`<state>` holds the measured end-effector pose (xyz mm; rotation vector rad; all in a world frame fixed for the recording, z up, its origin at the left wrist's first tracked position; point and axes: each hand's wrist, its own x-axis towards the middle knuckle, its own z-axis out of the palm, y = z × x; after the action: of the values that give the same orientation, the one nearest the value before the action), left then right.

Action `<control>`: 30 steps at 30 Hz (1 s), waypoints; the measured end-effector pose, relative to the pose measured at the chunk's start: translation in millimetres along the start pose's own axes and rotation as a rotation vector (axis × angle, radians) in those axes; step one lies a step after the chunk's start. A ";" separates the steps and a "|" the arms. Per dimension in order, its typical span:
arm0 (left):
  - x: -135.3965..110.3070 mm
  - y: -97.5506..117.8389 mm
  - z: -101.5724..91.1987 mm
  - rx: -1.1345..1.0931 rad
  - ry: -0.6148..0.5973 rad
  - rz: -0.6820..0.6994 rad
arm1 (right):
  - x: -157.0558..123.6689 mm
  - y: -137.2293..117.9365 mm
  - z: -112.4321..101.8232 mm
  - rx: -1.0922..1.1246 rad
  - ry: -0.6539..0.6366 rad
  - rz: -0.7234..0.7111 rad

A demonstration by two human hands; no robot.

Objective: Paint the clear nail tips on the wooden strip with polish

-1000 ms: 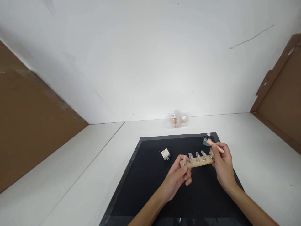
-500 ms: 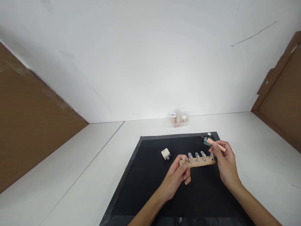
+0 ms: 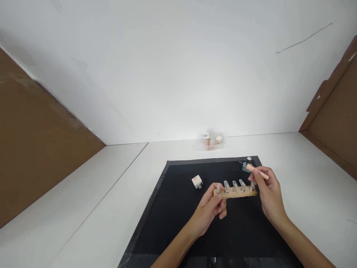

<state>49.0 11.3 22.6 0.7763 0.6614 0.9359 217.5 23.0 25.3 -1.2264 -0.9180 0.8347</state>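
Note:
My left hand (image 3: 209,206) grips the left end of a narrow wooden display stand (image 3: 230,194), with thumb on top and fingers beneath. Several clear false nail tips (image 3: 235,184) stand along it on small silvery mounts. In my right hand (image 3: 269,190) is a peach-coloured nail polish cap (image 3: 258,172), pinched and slanting down to the right. That hand is beside the stand's right end, close to the last nail tip. Any brush on the cap is hidden by my fingers. A white nail polish bottle (image 3: 197,181) lies on the mat, its uncapped neck showing.
Beyond my right hand stands a teal bottle (image 3: 246,167) with a silvery top (image 3: 248,159). A clear plastic box (image 3: 214,147) by the wall holds white bottles with peach caps. The black mat (image 3: 170,208) covers part of the white table. Brown cardboard panels (image 3: 36,141) flank both sides.
Both hands keep the same holds and nearly the same pose. The whole view has shifted very slightly.

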 end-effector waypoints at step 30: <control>4.0 -8.4 -1.3 0.192 -0.162 -0.055 | -8.5 -20.9 -13.5 -0.363 -0.551 -0.317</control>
<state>53.5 12.1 14.4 0.9885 0.6328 0.7576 227.1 6.9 43.5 -1.1249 -1.7240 0.7798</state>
